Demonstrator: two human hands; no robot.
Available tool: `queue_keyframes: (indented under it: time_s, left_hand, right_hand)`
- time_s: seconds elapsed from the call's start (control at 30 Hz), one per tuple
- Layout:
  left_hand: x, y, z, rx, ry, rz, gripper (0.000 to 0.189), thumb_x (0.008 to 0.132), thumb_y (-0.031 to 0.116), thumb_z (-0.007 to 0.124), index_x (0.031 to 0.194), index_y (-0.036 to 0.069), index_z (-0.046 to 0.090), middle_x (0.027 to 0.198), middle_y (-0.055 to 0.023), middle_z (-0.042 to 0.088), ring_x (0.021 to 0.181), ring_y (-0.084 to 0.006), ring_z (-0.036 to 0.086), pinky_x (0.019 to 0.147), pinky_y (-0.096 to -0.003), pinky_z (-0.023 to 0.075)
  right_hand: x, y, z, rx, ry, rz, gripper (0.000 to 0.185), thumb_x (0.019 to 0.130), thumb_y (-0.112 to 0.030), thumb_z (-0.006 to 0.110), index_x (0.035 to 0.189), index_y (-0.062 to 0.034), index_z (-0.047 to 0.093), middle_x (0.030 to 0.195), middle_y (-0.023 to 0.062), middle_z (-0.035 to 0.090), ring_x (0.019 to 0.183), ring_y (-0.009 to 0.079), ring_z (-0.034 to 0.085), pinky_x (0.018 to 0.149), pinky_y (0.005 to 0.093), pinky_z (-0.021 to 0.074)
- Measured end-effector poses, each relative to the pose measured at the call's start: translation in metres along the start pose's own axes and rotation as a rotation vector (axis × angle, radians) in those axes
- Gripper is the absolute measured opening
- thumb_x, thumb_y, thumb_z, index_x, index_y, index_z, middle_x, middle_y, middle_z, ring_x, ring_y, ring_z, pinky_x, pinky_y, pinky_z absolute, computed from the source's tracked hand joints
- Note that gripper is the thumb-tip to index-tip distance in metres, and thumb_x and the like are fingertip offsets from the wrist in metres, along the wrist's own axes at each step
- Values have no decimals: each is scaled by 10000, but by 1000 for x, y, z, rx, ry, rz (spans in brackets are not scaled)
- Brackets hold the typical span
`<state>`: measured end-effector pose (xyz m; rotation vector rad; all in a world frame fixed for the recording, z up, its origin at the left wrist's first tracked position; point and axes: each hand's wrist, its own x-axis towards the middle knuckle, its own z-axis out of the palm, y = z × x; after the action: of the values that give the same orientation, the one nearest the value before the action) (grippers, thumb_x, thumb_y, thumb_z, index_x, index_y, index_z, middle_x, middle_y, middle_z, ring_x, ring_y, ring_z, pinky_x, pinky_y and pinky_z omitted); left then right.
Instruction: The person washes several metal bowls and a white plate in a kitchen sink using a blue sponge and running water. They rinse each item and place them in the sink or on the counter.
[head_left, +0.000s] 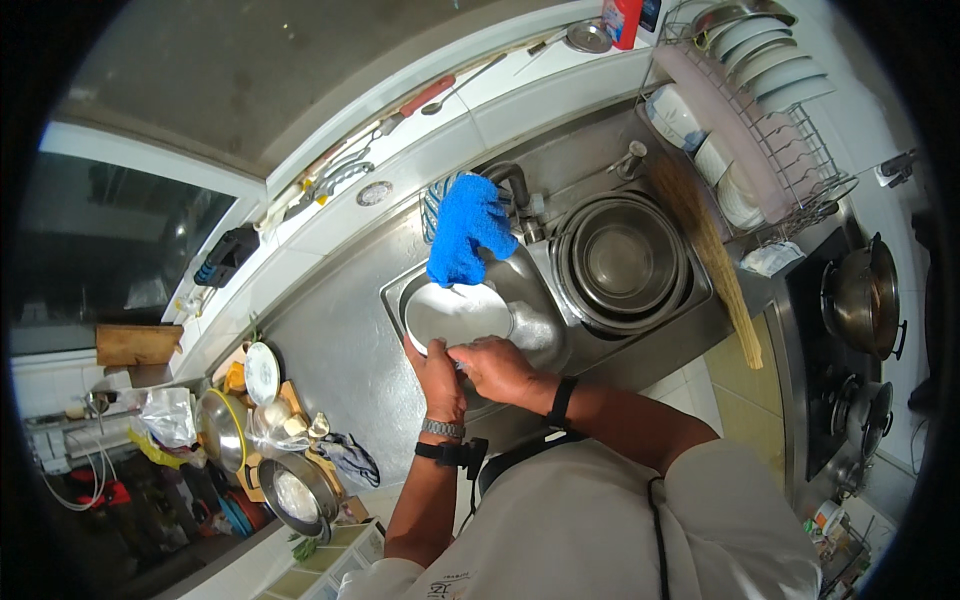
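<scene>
Over the left sink basin (555, 360), my left hand (439, 382) grips the near rim of a round white bowl (457, 319). My right hand (499, 367) is beside it at the same rim, fingers curled; whether it holds a cloth or sponge there is hidden. Whitish suds (536, 326) lie in the basin right of the bowl. A blue fabric glove (469, 229) is draped by the dark faucet (514, 180), just beyond the bowl, over a striped cloth (435, 202). Nested steel bowls (622, 259) fill the right basin.
A straw brush (705, 247) lies right of the sink, below a wire dish rack (806, 142) with plates and bowls. Pots stand on the black stove (817, 360) at far right. At left are a steel pan (326, 480), a plate (262, 373) and a striped cloth (349, 457).
</scene>
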<state>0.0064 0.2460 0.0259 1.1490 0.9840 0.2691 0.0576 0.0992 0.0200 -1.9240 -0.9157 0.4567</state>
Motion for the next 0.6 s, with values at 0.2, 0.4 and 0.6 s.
queue_keyframes:
  time_s: [0.2,0.4,0.6]
  left_hand:
    - [-3,3,-4,226,-141,30,845,1132,225,694,1827,60,242,1513,-213,649,1262,-307,731,744,-346,692]
    - [-6,1,37,1138,-83,828,616,1133,348,703,1658,49,585,1514,-300,614,1561,-529,471,1284,-575,427]
    - [36,62,17,1234,-699,1040,346,975,181,805,1269,7,748,1307,-188,722,1303,-448,630,1123,-520,532]
  right_hand:
    - [-26,42,-14,2,-78,-36,196,1005,-171,798,1170,-77,746,1030,230,782,1010,493,754,848,591,580]
    - [7,74,-21,688,-103,402,303,1004,40,746,1307,34,737,1050,63,799,1004,85,664,857,348,585]
    - [34,93,-86,328,-373,197,438,939,-36,885,1358,9,768,1174,152,821,1084,172,745,978,392,590]
